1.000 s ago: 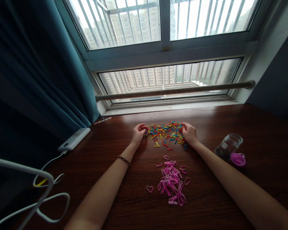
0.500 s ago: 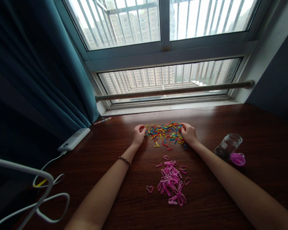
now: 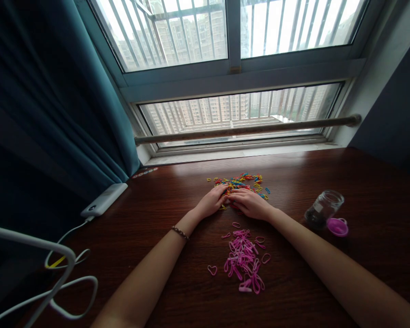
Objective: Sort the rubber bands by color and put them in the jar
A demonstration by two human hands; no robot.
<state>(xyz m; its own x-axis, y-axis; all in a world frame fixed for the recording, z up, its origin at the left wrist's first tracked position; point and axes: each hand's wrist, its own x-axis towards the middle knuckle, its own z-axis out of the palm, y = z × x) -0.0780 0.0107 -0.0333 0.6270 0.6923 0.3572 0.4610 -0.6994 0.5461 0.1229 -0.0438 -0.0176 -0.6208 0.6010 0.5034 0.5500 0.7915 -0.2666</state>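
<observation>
Small loops in red, yellow, blue and green, which look like rubber bands (image 3: 245, 176), lie in a loose pile towards the far side of the table. On the pile's near left side rests my left hand (image 3: 211, 202), its fingers stretched out against the bands. My right hand (image 3: 251, 203) lies flat over the near right part, fingers extended and almost meeting the left fingertips. Both hands hide some of the bands. Closer to me is a separate heap of pink bands (image 3: 242, 253), with a few single ones around it, touched by neither hand.
To the right, a clear glass jar (image 3: 323, 209) with dark contents leans tilted beside a purple lid-like cup (image 3: 337, 227). A white power bank (image 3: 105, 199) with a white cable lies at left by the blue curtain (image 3: 99, 114). The window stands behind the table (image 3: 177, 296).
Both hands have moved inward from the pile's two ends to its middle, fingers now extended. The coloured bands are gathered closer together, with a few left at the edges.
</observation>
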